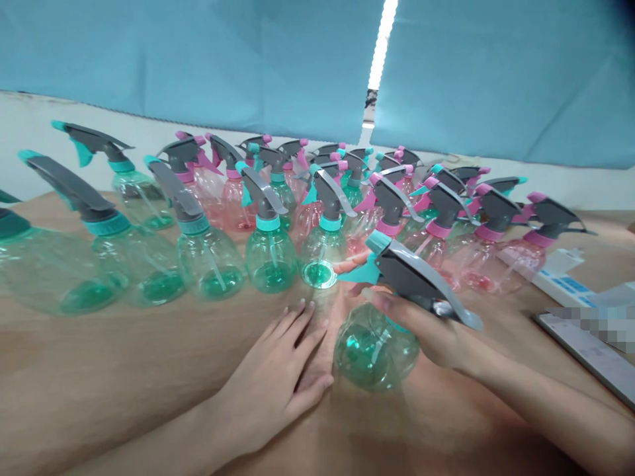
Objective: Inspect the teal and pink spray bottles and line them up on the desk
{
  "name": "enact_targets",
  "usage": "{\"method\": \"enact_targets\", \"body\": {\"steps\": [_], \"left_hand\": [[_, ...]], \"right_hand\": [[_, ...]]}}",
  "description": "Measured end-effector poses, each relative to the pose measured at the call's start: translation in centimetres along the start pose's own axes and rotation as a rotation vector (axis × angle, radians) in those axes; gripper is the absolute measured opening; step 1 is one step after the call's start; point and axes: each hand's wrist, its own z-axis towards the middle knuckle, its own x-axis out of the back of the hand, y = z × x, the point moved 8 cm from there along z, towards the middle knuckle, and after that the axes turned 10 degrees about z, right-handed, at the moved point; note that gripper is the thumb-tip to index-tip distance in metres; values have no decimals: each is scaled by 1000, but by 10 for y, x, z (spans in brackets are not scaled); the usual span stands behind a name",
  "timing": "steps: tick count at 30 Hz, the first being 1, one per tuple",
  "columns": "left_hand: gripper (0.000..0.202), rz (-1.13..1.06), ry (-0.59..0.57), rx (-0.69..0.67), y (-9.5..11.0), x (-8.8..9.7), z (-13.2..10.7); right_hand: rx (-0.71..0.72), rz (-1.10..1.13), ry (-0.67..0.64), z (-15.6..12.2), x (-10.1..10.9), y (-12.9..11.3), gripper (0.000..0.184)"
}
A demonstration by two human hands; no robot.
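Note:
My right hand (421, 324) grips a green see-through spray bottle (372, 350) around its neck, just below the grey sprayer head with its teal nozzle and trigger. The bottle is tilted, its base towards me and to the left. My left hand (290, 360) lies flat on the wooden table (149, 377), fingers stretched forward, left of that bottle and apart from it. Beyond my fingertips stand a green spray bottle (272, 261) and another green spray bottle (322, 254), both upright with teal collars.
Several more green bottles (211, 264) line the left side. Pink spray bottles (516, 261) stand at right and behind. A white power strip (565, 281) and a phone-like flat device (588, 350) lie at the right. A blue cloth (198, 59) hangs on the wall behind.

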Motion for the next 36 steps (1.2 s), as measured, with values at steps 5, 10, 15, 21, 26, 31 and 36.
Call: {"method": "enact_targets", "body": {"steps": [5, 10, 15, 21, 26, 31, 36], "left_hand": [[58, -4, 5, -2, 1, 2, 1], [59, -9, 24, -6, 0, 2, 1], [58, 4, 13, -8, 0, 2, 0], [59, 25, 1, -15, 1, 2, 1], [61, 28, -7, -11, 1, 2, 1], [61, 35, -15, -24, 2, -1, 2], [61, 55, -10, -31, 2, -1, 1]], "right_hand": [[4, -16, 18, -1, 2, 0, 33], [12, -43, 15, -2, 2, -2, 27], [9, -43, 7, -2, 1, 0, 20], [-5, 16, 5, -3, 1, 4, 19], [37, 48, -10, -1, 1, -1, 21], [7, 12, 20, -2, 4, -1, 30], [23, 46, -29, 0, -2, -4, 18]]}}
